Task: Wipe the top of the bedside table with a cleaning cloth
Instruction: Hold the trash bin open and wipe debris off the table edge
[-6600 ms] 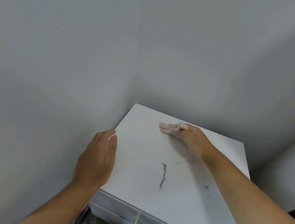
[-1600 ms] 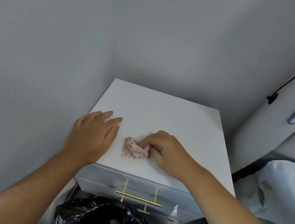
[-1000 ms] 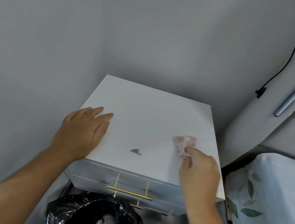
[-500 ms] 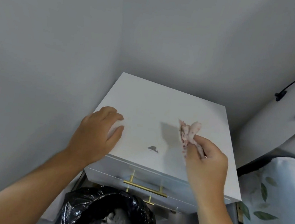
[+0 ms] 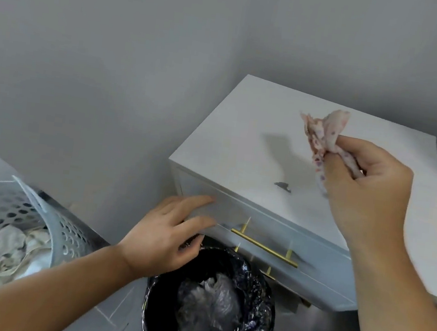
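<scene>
The left hand has come off the desk top and now hovers spread and empty in front of the upper drawer, above the black-lined bin; half a second ago it was braced flat on the surface. To its left stands 1 perforated laundry basket. To its right, 1 dark smear remains on the desk, just left of the right hand. That hand's grip is pinched around 1 pink cleaning cloth, lifted clear of the top. So wiping has paused; I judge 1 more pass is needed. 2 brass drawer handles show below.
</scene>
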